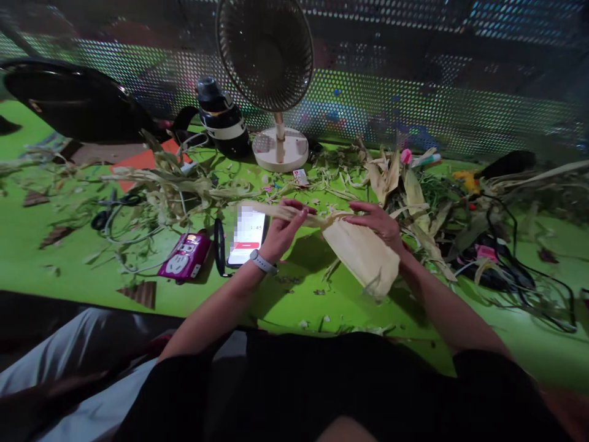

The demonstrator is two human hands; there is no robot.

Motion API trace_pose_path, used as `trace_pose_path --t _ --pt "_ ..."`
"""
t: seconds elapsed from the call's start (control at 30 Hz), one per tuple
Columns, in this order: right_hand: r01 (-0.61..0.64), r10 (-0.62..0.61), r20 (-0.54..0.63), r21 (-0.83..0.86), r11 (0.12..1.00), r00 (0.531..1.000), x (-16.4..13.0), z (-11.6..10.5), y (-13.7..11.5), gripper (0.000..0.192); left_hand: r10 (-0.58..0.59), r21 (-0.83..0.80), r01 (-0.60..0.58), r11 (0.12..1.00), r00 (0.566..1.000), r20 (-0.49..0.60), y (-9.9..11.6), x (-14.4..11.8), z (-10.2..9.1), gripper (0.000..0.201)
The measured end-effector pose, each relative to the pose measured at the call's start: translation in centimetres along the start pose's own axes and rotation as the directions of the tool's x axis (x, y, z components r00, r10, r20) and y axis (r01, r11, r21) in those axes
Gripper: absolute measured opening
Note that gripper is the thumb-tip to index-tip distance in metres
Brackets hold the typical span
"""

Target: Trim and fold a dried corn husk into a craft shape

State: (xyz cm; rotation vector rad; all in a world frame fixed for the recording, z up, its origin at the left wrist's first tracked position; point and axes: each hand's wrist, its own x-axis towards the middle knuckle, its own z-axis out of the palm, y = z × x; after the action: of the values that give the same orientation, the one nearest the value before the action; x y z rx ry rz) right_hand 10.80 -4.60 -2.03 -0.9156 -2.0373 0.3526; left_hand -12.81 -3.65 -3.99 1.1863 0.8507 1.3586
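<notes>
1. A bright green tabletop (55,245) filled the view, dimly lit.
2. Along its far edge stood a perforated metal screen (460,104), with coloured shapes showing through the holes.
3. A small desk fan (269,73) stood at the far edge, near the middle.

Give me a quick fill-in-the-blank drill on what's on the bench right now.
1. Both hands hold a dried corn ____ above the table.
2. The left hand has a ____ on its wrist.
3. The phone lies just beside the ____ hand.
4. Behind the right hand, at the table's back edge, stands a small white ____.

Missing words: husk; watch; left; fan.
</notes>
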Motion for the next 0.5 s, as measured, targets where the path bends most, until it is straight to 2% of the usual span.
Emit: trace_pose_path --t 0.07,0.13,0.23,0.27,0.33,0.4,0.43,0.47,0.5 --pt "-0.06 0.054 0.057 0.124 0.99 0.997 0.3 0.0 -0.4 0.024 -0.071 -0.13 0.068 0.989 0.997 -0.02 0.0 0.1 0.2 0.026" --pt "-0.148 0.124 0.093 0.323 0.935 0.988 0.4 0.2 -0.8 0.041 -0.219 -0.309 0.213 0.927 0.976 0.017 0.0 -0.1 0.6 0.025" --pt "-0.293 0.177 0.242 0.626 0.722 0.954 0.2 0.8 -0.7 0.065 -0.422 -0.451 0.474 0.757 0.88 0.216 0.3 -0.6 1.1 0.023" --pt "-0.342 0.184 0.298 0.663 0.666 0.937 0.1 0.9 -0.4 0.067 -0.458 -0.447 0.538 0.715 0.843 0.282 0.5 -0.7 1.2 0.024" --pt "-0.426 0.211 0.385 0.65 0.63 0.899 -0.1 0.6 0.5 0.064 -0.498 -0.399 0.629 0.667 0.775 0.39 1.0 -0.9 1.0 0.026" --pt "-0.446 0.291 0.343 0.605 0.659 0.893 -0.3 -0.4 1.8 0.059 -0.525 -0.314 0.7 0.642 0.699 0.484 1.3 -0.8 0.5 0.026" --pt "-0.437 0.345 0.269 0.588 0.681 0.899 -0.3 -1.2 2.4 0.058 -0.544 -0.257 0.733 0.63 0.652 0.528 1.3 -0.7 0.2 0.026" --pt "-0.417 0.412 0.147 0.575 0.704 0.899 -0.3 -2.0 2.9 0.058 -0.563 -0.207 0.755 0.623 0.616 0.551 1.3 -0.5 -0.1 0.026" --pt "-0.414 0.476 0.037 0.556 0.721 0.879 -0.1 -2.7 3.3 0.055 -0.579 -0.179 0.758 0.628 0.608 0.543 1.2 -0.3 -0.3 0.026"
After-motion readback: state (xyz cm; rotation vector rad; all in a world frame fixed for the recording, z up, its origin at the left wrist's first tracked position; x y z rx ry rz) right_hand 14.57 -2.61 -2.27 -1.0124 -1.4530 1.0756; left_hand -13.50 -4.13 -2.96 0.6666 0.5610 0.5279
